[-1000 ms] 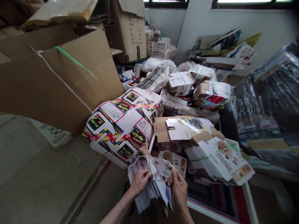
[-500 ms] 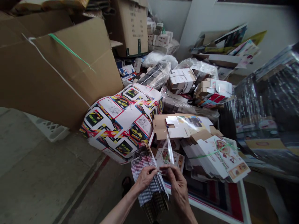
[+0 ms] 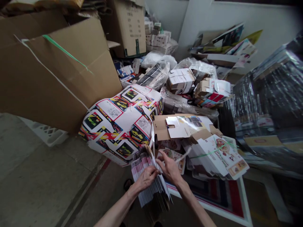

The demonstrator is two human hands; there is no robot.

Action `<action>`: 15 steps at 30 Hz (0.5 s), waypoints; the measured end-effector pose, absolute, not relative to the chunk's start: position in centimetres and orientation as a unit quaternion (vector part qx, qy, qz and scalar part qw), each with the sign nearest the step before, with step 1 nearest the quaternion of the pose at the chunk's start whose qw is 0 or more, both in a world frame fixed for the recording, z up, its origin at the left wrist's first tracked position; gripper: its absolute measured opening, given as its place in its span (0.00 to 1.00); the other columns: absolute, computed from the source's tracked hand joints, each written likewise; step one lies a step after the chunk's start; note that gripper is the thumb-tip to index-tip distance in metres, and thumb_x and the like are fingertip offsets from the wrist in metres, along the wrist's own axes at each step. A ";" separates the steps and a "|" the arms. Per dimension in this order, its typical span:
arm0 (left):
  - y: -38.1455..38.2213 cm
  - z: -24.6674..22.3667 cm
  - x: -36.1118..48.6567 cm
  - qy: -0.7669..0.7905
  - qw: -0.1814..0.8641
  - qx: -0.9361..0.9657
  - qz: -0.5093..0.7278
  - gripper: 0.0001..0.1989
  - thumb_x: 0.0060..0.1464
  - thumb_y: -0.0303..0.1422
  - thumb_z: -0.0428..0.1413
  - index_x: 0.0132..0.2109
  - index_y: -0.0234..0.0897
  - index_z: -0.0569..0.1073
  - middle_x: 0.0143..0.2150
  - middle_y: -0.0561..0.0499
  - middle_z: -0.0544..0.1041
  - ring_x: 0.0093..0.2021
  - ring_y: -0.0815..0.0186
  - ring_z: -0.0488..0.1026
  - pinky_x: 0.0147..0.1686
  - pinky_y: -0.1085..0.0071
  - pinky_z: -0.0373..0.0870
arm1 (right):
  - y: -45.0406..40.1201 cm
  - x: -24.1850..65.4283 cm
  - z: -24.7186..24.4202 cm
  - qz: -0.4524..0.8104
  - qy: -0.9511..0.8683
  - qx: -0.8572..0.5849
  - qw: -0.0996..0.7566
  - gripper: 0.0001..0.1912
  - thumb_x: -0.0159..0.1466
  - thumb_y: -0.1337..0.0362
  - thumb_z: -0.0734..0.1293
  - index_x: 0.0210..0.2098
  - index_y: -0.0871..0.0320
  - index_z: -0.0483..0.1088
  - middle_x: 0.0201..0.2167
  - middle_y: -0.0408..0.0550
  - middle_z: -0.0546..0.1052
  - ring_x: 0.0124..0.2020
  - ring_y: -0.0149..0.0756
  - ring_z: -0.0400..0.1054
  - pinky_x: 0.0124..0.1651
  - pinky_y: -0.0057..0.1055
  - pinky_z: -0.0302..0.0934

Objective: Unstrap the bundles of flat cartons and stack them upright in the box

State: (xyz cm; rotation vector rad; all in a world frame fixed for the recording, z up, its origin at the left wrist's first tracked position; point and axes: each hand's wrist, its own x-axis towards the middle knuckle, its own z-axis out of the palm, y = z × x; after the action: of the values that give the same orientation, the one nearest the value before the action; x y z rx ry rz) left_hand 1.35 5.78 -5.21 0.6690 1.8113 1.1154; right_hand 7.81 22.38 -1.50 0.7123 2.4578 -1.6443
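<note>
Behind everything on the left leans a big brown cardboard carton [image 3: 59,69] strapped with a green band, and against its foot lies a large curved printed sheet [image 3: 123,121] covered in yellow-car panels. To the right of that sheet sit flattened cartons [image 3: 184,126] on a heap of strapped packaging blanks [image 3: 220,154], with a dark film-wrapped pallet load [image 3: 270,104] farther right, cut off by the frame edge.

Low in the middle, over the concrete floor [image 3: 40,186], the person holds a stack of flat printed cartons [image 3: 148,181] — standing on edge, fanned, its long axis running from near the person's body up and away toward the printed sheet. The left hand [image 3: 146,177] lies on top of the stack, fingers curled down over the sheet edges, clamping them. The right hand [image 3: 170,168] is just beside it on the right, touching the stack's upper right face, fingers half open, thumb and forefinger pinched on a thin pale strip [image 3: 183,155] that runs up and right, away from the stack.

Both hands are at the stack; the left has the firmer hold, and the strip lies to the right, on the right hand's side.

The stack's lower end is lost behind the forearms, and the strip is thin and blurred — whether it is plastic film or strapping I cannot tell.
</note>
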 end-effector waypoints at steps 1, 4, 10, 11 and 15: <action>5.8 -5.2 1.3 0.727 0.442 0.264 0.455 0.18 0.64 0.40 0.49 0.28 0.35 0.68 0.31 0.50 0.70 0.34 0.63 0.64 0.38 0.64 0.58 | 22.1 8.9 -2.0 -0.520 0.822 0.219 0.077 0.29 0.69 0.50 0.63 0.65 0.55 0.67 0.47 0.54 0.84 0.49 0.55 0.77 0.55 0.52 0.66; 5.7 -5.6 1.2 0.721 0.448 0.242 0.471 0.16 0.61 0.39 0.50 0.29 0.35 0.70 0.28 0.52 0.68 0.31 0.65 0.62 0.34 0.67 0.56 | 21.0 11.6 -3.0 -0.519 0.827 0.203 0.073 0.21 0.70 0.48 0.63 0.51 0.53 0.77 0.46 0.54 0.83 0.48 0.53 0.76 0.55 0.51 0.66; 5.5 -5.9 1.0 0.715 0.440 0.195 0.507 0.13 0.59 0.42 0.55 0.37 0.36 0.71 0.29 0.55 0.70 0.30 0.67 0.67 0.33 0.69 0.58 | 19.6 12.3 -3.0 -0.581 0.769 0.267 -0.009 0.17 0.67 0.49 0.66 0.42 0.53 0.79 0.42 0.51 0.82 0.46 0.48 0.75 0.54 0.45 0.64; 5.5 -5.8 1.0 0.713 0.438 0.190 0.513 0.12 0.59 0.42 0.56 0.39 0.36 0.70 0.29 0.55 0.71 0.31 0.66 0.68 0.34 0.70 0.60 | 19.5 12.3 -3.1 -0.585 0.760 0.283 -0.010 0.17 0.67 0.48 0.67 0.41 0.54 0.80 0.40 0.52 0.81 0.44 0.48 0.75 0.53 0.44 0.64; 5.5 -5.5 0.9 0.704 0.441 0.186 0.524 0.14 0.64 0.44 0.55 0.39 0.38 0.68 0.30 0.54 0.73 0.32 0.66 0.71 0.35 0.69 0.63 | 19.5 12.5 -3.7 -0.619 0.716 0.322 0.004 0.20 0.62 0.45 0.70 0.39 0.54 0.82 0.37 0.51 0.83 0.41 0.48 0.74 0.49 0.42 0.63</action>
State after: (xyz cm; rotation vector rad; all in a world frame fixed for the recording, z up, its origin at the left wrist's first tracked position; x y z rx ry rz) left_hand 0.95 5.46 -5.49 0.4626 1.7492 1.3017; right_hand 12.53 19.55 -3.75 1.0102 2.2444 -1.9410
